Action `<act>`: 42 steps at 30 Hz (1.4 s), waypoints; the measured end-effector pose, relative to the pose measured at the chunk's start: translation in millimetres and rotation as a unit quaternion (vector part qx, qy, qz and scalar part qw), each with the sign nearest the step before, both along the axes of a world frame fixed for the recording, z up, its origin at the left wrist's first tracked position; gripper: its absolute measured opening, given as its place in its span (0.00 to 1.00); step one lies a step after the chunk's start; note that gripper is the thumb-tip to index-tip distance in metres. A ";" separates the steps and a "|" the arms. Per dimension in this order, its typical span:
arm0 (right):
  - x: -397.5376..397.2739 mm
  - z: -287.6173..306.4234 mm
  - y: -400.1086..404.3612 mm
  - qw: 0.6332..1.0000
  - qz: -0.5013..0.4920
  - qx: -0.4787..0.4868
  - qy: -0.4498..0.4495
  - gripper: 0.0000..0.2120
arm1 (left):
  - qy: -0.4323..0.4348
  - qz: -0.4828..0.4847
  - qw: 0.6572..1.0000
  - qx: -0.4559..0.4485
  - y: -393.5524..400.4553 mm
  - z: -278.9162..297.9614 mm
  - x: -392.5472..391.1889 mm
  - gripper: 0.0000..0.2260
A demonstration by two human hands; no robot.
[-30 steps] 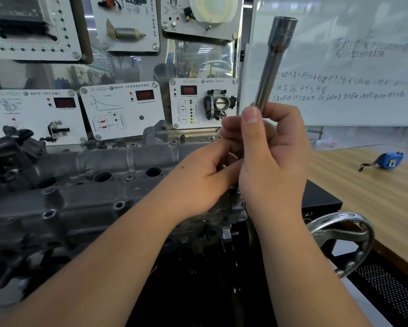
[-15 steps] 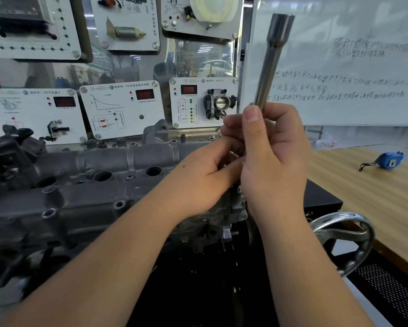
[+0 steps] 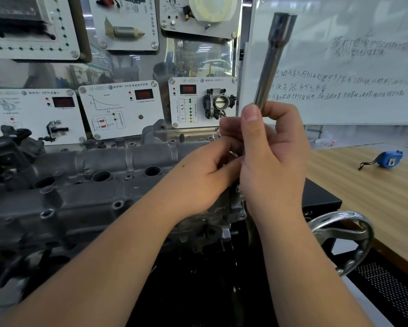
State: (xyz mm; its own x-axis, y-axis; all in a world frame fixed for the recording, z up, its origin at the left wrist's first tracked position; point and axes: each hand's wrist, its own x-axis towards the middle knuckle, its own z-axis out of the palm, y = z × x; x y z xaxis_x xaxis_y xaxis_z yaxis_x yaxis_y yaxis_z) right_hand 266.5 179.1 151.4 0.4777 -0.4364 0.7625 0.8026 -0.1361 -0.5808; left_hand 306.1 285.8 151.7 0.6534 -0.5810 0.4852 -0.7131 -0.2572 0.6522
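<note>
whiteboard (image 3: 363, 24) behind, handwritten | blue tape measure (image 3: 389, 159) on wooden table (image 3: 375, 197) | handwheel (image 3: 337, 232) lower right | sensor panels (image 3: 122, 109) on wall

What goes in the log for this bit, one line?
right hand: grips socket tube, near upright | left hand: fingers at tube's lower end, contact hidden | backdrop: engine

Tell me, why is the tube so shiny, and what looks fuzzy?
Head view: light glints in a bright streak down the tube in the right hand; head view, edges: the wheel and the engine at its left end look blurred.
</note>
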 end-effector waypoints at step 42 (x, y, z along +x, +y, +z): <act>-0.2 -1.4 0.6 0.999 -0.013 -0.029 -0.001 0.01 | 0.013 -0.017 1.000 -0.014 0.5 -0.2 2.8 0.10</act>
State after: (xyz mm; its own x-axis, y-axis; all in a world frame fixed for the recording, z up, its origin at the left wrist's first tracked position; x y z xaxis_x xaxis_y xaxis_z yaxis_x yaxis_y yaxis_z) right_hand 266.3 179.7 150.1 0.4648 -0.4038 0.7880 0.7995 -0.1911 -0.5695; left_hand 308.9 286.3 151.5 0.6470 -0.5893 0.4838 -0.7031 -0.2157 0.6775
